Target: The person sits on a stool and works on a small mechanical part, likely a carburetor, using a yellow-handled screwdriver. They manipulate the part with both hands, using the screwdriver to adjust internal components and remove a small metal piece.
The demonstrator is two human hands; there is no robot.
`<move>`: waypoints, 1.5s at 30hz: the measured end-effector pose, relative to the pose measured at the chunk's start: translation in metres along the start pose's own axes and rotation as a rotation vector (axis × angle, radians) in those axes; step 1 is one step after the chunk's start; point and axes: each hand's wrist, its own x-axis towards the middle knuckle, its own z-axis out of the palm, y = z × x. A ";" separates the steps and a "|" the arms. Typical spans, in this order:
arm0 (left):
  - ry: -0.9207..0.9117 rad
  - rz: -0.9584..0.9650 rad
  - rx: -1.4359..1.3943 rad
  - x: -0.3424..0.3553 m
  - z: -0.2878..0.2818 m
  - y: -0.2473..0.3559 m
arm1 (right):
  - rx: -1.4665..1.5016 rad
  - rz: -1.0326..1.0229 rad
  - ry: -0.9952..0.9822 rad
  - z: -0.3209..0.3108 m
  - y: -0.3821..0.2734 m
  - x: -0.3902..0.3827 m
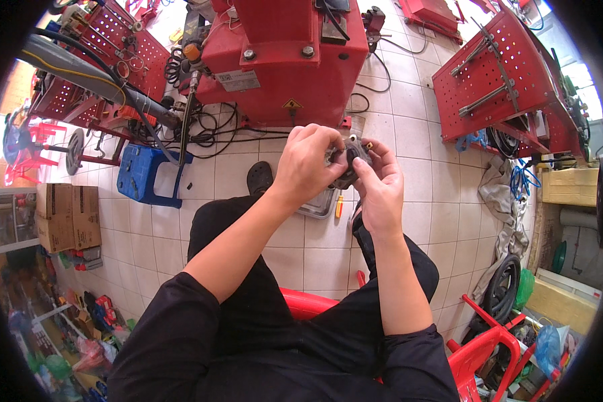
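Note:
My left hand [311, 164] is closed, its fingers curled at the near left side of a small grey metal part [356, 146] with a dark knob or cap and small brass-coloured fittings. My right hand [380, 189] grips the part from the right, thumb on its front; my fingers hide much of it. Below them a shallow metal tray [314, 212] lies on the floor, partly covered by my hands, with a yellow-and-red screwdriver [339, 206] beside it.
A large red machine [281, 74] stands ahead, black cables around its base. A blue stool [143, 174] and cardboard boxes [67, 218] are at left; a red perforated cart [482, 87] at right. A red chair [479, 362] and a black hose [501, 281] lie nearer right.

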 end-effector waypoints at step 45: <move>-0.139 -0.601 -0.791 -0.004 0.015 -0.006 | 0.108 0.103 0.037 -0.011 -0.005 0.007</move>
